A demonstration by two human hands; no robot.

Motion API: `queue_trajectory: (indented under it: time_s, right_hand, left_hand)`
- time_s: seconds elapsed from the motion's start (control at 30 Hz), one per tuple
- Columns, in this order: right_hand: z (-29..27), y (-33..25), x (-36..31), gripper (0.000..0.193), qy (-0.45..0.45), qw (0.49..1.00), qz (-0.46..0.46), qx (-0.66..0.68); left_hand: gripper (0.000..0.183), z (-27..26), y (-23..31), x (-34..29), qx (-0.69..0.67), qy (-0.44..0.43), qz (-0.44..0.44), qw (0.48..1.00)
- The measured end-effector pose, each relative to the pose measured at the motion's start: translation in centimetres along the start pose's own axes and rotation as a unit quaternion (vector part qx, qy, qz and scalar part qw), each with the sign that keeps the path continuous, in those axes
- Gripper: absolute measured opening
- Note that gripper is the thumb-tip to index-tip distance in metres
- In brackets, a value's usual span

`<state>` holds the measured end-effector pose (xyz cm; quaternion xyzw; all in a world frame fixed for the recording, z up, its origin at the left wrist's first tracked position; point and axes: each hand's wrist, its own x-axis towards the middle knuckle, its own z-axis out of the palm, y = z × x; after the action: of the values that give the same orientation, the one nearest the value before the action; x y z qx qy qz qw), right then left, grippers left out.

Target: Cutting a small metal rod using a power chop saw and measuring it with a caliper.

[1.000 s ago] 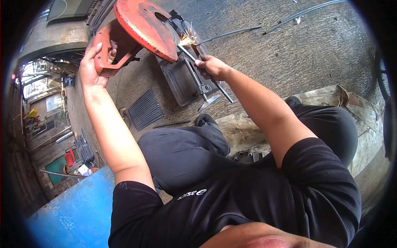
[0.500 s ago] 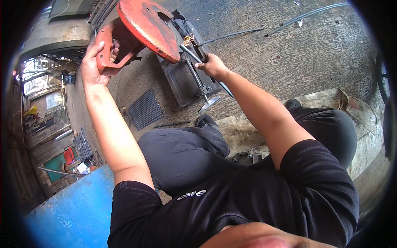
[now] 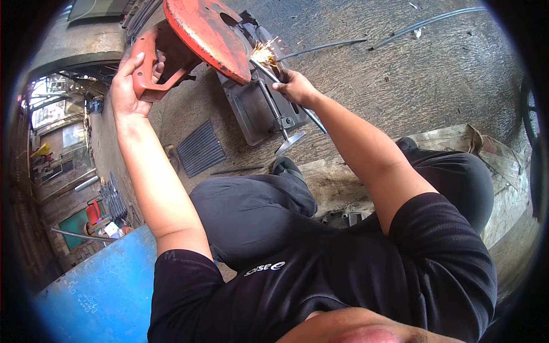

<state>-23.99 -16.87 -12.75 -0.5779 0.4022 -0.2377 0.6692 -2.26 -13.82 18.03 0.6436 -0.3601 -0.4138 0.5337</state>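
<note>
My left hand (image 3: 130,86) is wrapped round the orange D-shaped handle (image 3: 147,68) of a chop saw, whose round orange blade guard (image 3: 209,37) tilts over a grey metal base (image 3: 249,117). In my right hand (image 3: 296,88) is a thin grey metal rod (image 3: 315,121), steadied beside the guard's lower edge. Orange sparks (image 3: 264,53) spray where the rod meets the saw; the guard hides the cutting edge. A clamp screw with a crank handle (image 3: 290,143) sticks out of the base toward me.
Cut rods (image 3: 201,150) lie side by side on the floor left of the saw. Long thin rods (image 3: 429,26) stretch across the floor beyond. A blue sheet-topped surface (image 3: 108,286) stands at my lower left, and a dirty board (image 3: 337,177) lies under my legs.
The spray of sparks has grown larger and brighter. The guard and both hands have hardly shifted, and each hand keeps its hold.
</note>
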Motion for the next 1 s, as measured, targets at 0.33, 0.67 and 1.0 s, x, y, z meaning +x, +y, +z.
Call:
queue_trajectory:
  time_s: [0.33, 0.67, 1.0]
  right_hand:
    - [-0.49, 0.02, -0.46, 0.019, -0.137, 0.955, 0.078, 0.249]
    - [-0.37, 0.04, -0.64, 0.027, -0.185, 0.943, 0.104, 0.255]
    - [0.01, 0.08, -0.88, 0.027, -0.212, 0.921, 0.126, 0.302]
  left_hand:
    - [0.046, -0.07, 0.03, 0.01, 0.007, -0.016, -0.002, 1.0]
    - [0.045, -0.17, 0.02, 0.12, 0.006, -0.007, -0.005, 1.0]
    - [0.045, -0.67, -0.02, 0.5, 0.013, -0.032, 0.01, 0.999]
